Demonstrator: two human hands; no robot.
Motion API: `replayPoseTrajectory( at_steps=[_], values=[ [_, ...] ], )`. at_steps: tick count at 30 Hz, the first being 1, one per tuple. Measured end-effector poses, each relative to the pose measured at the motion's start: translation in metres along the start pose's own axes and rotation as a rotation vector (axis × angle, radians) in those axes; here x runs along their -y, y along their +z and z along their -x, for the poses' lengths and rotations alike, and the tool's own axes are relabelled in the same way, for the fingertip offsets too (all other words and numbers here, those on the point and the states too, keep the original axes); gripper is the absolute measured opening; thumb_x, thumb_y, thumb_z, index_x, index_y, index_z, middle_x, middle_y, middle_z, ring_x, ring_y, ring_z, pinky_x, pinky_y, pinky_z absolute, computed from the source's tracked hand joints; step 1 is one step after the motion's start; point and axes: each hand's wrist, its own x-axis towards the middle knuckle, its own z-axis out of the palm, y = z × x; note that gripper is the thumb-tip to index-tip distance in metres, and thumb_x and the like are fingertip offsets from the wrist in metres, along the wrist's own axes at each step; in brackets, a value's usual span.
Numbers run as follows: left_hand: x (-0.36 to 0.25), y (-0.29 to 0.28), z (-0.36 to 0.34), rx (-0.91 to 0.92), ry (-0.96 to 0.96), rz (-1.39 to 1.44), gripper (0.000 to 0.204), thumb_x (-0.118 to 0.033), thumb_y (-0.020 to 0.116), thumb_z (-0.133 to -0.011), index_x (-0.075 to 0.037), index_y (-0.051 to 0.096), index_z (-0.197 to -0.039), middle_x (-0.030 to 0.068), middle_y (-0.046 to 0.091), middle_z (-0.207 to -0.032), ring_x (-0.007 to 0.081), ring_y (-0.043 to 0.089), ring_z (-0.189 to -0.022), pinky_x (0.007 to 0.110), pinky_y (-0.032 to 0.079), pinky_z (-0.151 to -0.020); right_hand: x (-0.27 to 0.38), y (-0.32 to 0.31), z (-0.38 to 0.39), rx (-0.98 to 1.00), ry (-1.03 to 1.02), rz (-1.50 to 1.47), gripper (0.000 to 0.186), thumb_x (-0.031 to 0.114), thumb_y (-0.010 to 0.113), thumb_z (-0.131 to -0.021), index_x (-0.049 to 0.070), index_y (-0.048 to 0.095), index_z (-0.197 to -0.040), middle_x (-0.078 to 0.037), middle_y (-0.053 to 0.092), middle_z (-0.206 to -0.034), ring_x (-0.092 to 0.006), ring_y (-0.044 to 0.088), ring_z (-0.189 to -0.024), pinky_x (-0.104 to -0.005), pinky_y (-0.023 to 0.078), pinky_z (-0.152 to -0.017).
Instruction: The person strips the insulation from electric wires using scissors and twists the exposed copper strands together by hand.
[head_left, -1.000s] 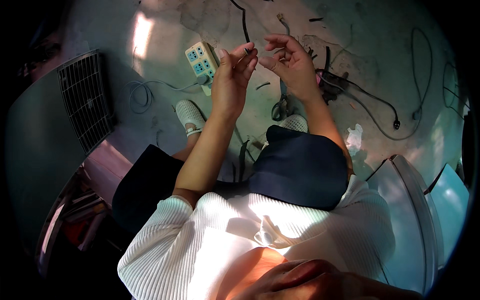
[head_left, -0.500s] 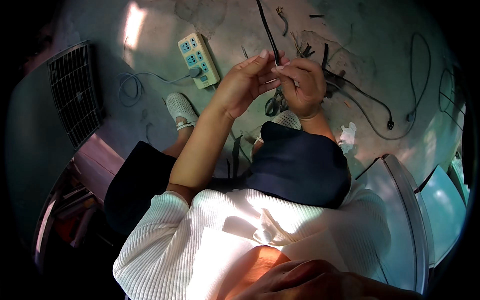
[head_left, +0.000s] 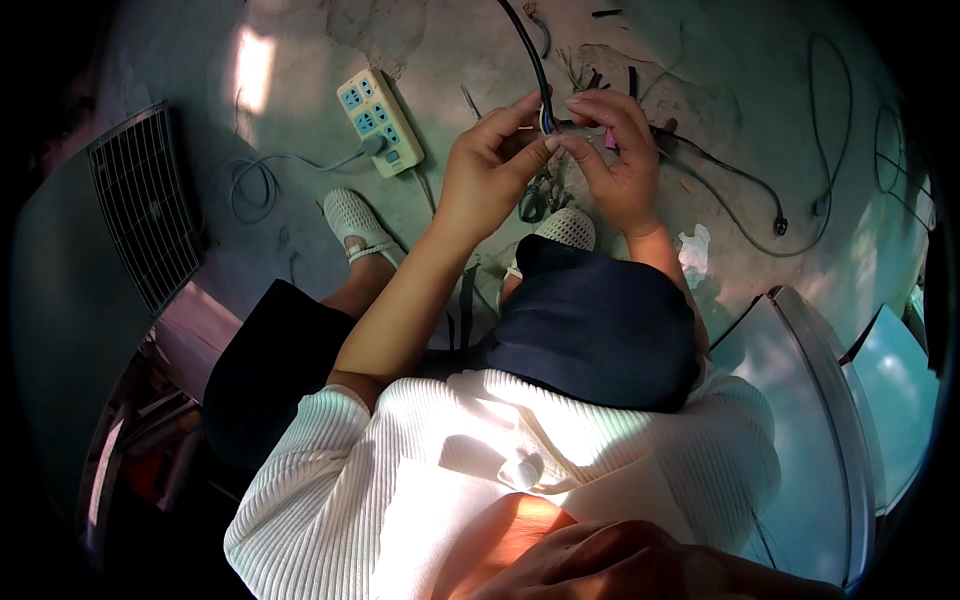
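A black electrical cable (head_left: 533, 55) comes down from the top edge, its lower end stripped to thin coloured wires (head_left: 547, 122). My left hand (head_left: 490, 170) is closed around this end, thumb and fingers gripping it. From the other side my right hand (head_left: 622, 165) meets it, with its thumb tip at the wires beside my left thumb. Its index finger is raised and curved; what lies under the fingertips is partly hidden. Something small and pink (head_left: 611, 138) shows by the right fingers. Below the hands, dark-handled scissors (head_left: 532, 205) lie on the floor near my shoe (head_left: 567, 228).
A cream power strip (head_left: 385, 125) with a grey plug and cord (head_left: 300, 158) lies left of my hands. Cut cable pieces (head_left: 595, 80) and a black plug (head_left: 780, 226) lie ahead and right. A wire grille (head_left: 147, 205) stands left, pale panels (head_left: 800, 420) right.
My right hand has opened out from its tight pinch, and its fingers have lifted. My left hand has turned and closed more around the cable end, baring the coloured wires to view.
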Motion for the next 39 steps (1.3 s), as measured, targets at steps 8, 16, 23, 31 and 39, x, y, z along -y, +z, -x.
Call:
replayPoseTrajectory(
  at_steps=[8, 16, 23, 31, 39],
  values=[
    [-0.001, -0.009, -0.001, 0.072, 0.011, -0.136, 0.041, -0.004, 0.065, -0.088, 0.003, 0.056, -0.128, 0.0027, 0.062, -0.096, 0.0075, 0.059, -0.084, 0.022, 0.048, -0.077, -0.013, 0.003, -0.01, 0.019, 0.047, -0.126, 0.008, 0.008, 0.063, -0.089, 0.004, 0.062, -0.097, -0.004, 0.066, -0.094, -0.0129, 0.061, -0.086, -0.0258, 0.049, -0.079],
    [-0.015, -0.028, -0.014, 0.299, -0.134, 0.026, 0.042, -0.009, 0.063, -0.092, -0.001, 0.053, -0.131, 0.0038, 0.064, -0.107, 0.0118, 0.061, -0.096, 0.025, 0.047, -0.089, -0.029, 0.017, -0.01, -0.194, 0.423, -0.43, 0.014, 0.016, 0.054, -0.098, 0.003, 0.056, -0.094, -0.001, 0.066, -0.093, -0.0075, 0.056, -0.08, -0.0229, 0.045, -0.079],
    [-0.021, -0.017, -0.023, 0.026, -0.404, 0.377, 0.036, -0.019, 0.065, -0.092, -0.001, 0.057, -0.122, 0.0076, 0.065, -0.108, 0.0163, 0.065, -0.094, 0.03, 0.051, -0.089, -0.021, 0.014, -0.018, -0.08, 0.085, 0.034, 0.008, 0.015, 0.061, -0.092, 0.007, 0.061, -0.092, -0.004, 0.069, -0.087, -0.0154, 0.063, -0.081, -0.0286, 0.046, -0.078],
    [-0.002, -0.011, -0.022, -0.108, -0.067, -0.1, 0.025, -0.018, 0.069, -0.089, 0.0, 0.066, -0.106, 0.0042, 0.067, -0.09, 0.0133, 0.064, -0.081, 0.025, 0.051, -0.075, -0.022, 0.024, -0.015, -0.078, -0.007, 0.019, 0.004, 0.013, 0.06, -0.089, 0.009, 0.061, -0.09, -0.001, 0.071, -0.092, -0.0241, 0.064, -0.081, -0.0351, 0.044, -0.079],
    [-0.004, -0.018, -0.016, -0.101, 0.378, -0.759, 0.014, -0.008, 0.066, -0.087, -0.003, 0.07, -0.098, 0.006, 0.057, -0.072, 0.0159, 0.055, -0.067, 0.027, 0.047, -0.069, -0.015, 0.028, -0.009, -0.119, -0.03, 0.06, 0.007, 0.013, 0.055, -0.095, 0.007, 0.057, -0.092, -0.002, 0.068, -0.082, -0.0154, 0.06, -0.08, -0.0288, 0.044, -0.079]
  ],
)
